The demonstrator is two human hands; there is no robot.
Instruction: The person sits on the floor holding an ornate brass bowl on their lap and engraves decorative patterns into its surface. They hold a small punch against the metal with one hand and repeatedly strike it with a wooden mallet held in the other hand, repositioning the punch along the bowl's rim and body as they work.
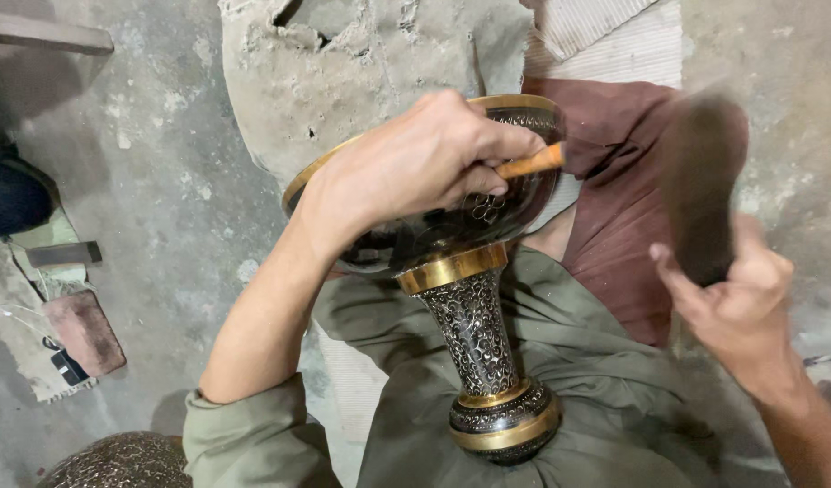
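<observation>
A black goblet-shaped metal vase (474, 330) with brass bands and fine engraved patterns lies tilted across my lap, foot toward me. My left hand (415, 163) rests on the bowl's rim and grips a thin wooden-handled tool (533, 163) pressed against the bowl. My right hand (736, 294) is raised to the right of the vase and holds a dark wooden mallet (700, 181), blurred by motion, its head up above the hand.
A dusty grey mound (343, 72) sits behind the vase on the concrete floor. A maroon cloth (614, 217) lies under the bowl. Another engraved piece (117, 461) shows at the bottom left. A brick-like block (85, 330) and scraps lie at left.
</observation>
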